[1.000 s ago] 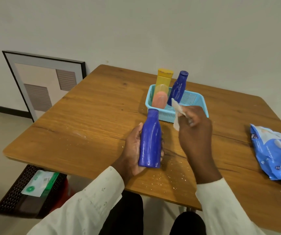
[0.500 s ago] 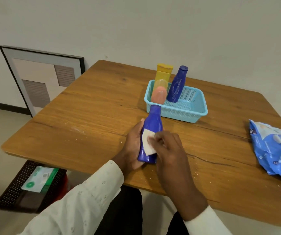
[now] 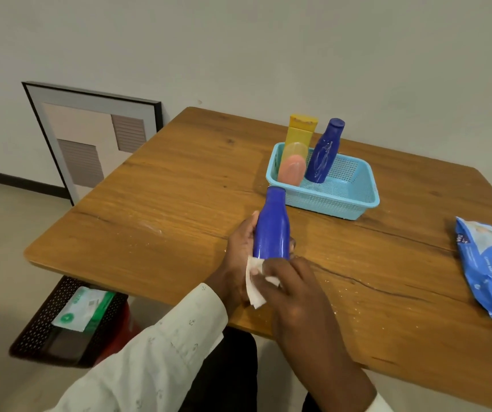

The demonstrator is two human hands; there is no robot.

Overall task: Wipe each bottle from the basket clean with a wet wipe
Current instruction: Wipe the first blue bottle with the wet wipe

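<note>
On the floor at far left a framed picture (image 3: 96, 138) leaned against the wall, and below the table's edge a black perforated tray (image 3: 60, 322) carried a green-and-white packet (image 3: 82, 309); both looked the same as in the earlier frames. Over the near part of the wooden table (image 3: 164, 218) the left hand (image 3: 240, 257) gripped a blue bottle (image 3: 272, 227) from behind, its fingers curled round the body and one fingertip showing at the bottle's right side, the cap pointing away toward the basket. A second earlier that bottle had been held the same way with the wipe lifted clear near the basket; half a second earlier the wipe lay against the middle of the bottle's front. Now the white wet wipe (image 3: 255, 288) had slid down to the bottle's base, hanging partly below it, and the right hand (image 3: 295, 295) pinched it there with bent fingers, covering the bottom end of the bottle, so more of the blue body showed than before. Farther back and to the right sat the light blue basket (image 3: 346, 203), unmoved, with a pink-and-clear bottle (image 3: 292, 168) and a yellow tube (image 3: 299, 132) standing in its left end and a second blue bottle (image 3: 325, 153) tilted just beside them, its surface marked with pale streaks. At far right a blue wet-wipe pack (image 3: 491, 263) lay flat on the table, well apart from the basket
</note>
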